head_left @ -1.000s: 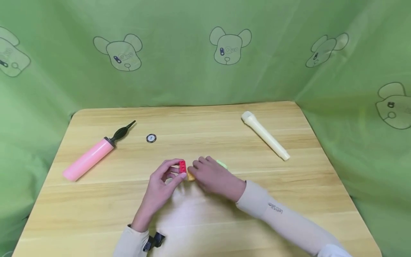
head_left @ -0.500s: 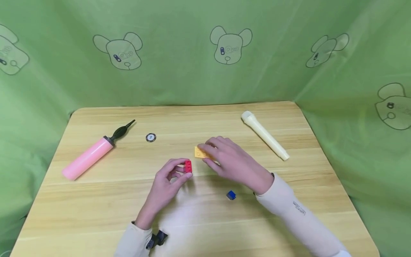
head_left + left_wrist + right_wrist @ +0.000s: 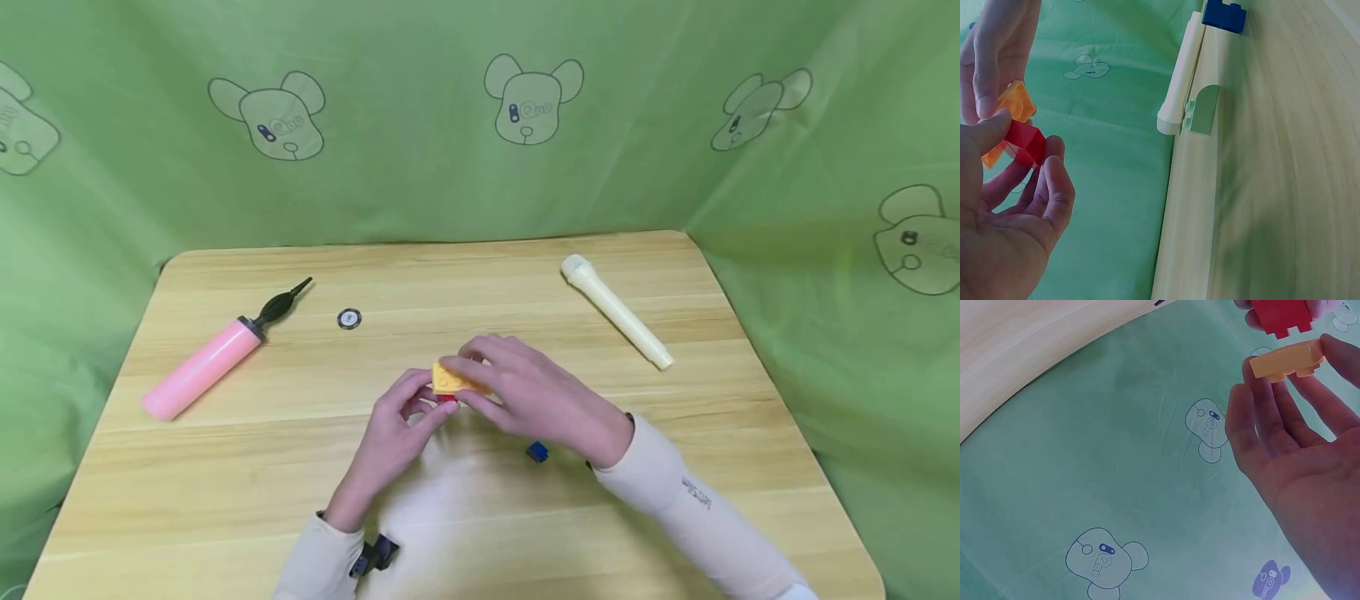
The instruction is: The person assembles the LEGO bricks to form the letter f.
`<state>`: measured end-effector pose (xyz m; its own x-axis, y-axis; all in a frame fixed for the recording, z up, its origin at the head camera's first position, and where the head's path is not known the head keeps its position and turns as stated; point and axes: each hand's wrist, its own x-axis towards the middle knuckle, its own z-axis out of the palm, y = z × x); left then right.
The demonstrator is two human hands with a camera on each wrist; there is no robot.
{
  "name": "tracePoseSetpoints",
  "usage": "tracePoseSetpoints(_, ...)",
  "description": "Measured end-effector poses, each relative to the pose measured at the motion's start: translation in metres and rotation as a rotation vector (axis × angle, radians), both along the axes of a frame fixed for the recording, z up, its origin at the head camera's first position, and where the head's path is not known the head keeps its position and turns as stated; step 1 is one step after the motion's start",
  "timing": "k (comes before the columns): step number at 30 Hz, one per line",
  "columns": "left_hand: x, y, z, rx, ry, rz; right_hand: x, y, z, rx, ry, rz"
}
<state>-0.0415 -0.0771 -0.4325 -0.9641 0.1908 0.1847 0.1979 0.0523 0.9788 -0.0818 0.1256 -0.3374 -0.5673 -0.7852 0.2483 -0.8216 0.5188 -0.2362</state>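
Observation:
My left hand (image 3: 393,429) pinches a red toy building brick (image 3: 1027,142) between thumb and fingers above the table. My right hand (image 3: 532,392) holds a yellow-orange building brick (image 3: 446,381) by its edges. In the head view the yellow brick covers most of the red one. The right wrist view shows the red brick's studs facing the flat side of the yellow brick (image 3: 1288,359), with a narrow gap between them. On the table below lies a dark blue brick (image 3: 537,452). A light green brick with a rounded corner (image 3: 1204,111) is visible only in the left wrist view.
A pink hand pump (image 3: 202,371) with a black nozzle lies on the left of the wooden table (image 3: 225,500). Beyond my hands is a round black-and-white chip (image 3: 348,318). At the back right rests a cream toy microphone (image 3: 617,311). Green cloth (image 3: 420,192) surrounds the table.
My right hand lifts the yellow brick off the table, then brings it left over the red brick. The blue brick comes into sight as that hand moves. My left hand shifts slightly right.

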Motion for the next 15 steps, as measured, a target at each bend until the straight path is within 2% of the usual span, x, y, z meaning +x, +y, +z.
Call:
tracePoseSetpoints(11, 0.0001, 0.0033, 0.0014, 0.053, 0.01, 0.003, 0.0014, -0.0009, -0.0021, -0.013, 0.015, 0.006)
tracePoseSetpoints(15, -0.0007, 0.0056, 0.002, 0.087, 0.025, 0.007, 0.0009, -0.0003, -0.0011, -0.026, -0.012, -0.008)
